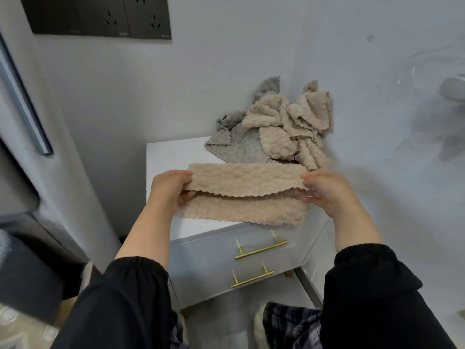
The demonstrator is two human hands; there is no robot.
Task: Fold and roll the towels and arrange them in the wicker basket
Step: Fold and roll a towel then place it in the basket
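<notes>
Head view: left hand (173, 190) pinches the left end of a beige towel (246, 182) and right hand (324, 190) pinches its right end. The upper flap is raised between them; the lower layer lies on the white surface (166, 157). Beyond the hands, crumpled beige towels (289, 122) rest on a grey towel (236, 144)

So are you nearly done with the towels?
Not nearly. Nothing looks finished: no rolled towel shows and no basket is in view. The left hand and right hand each pinch an end of one towel, half folded on the cabinet. Behind it a pile of beige and grey towels lies crumpled, yet to be folded, rolled and put away.
</notes>
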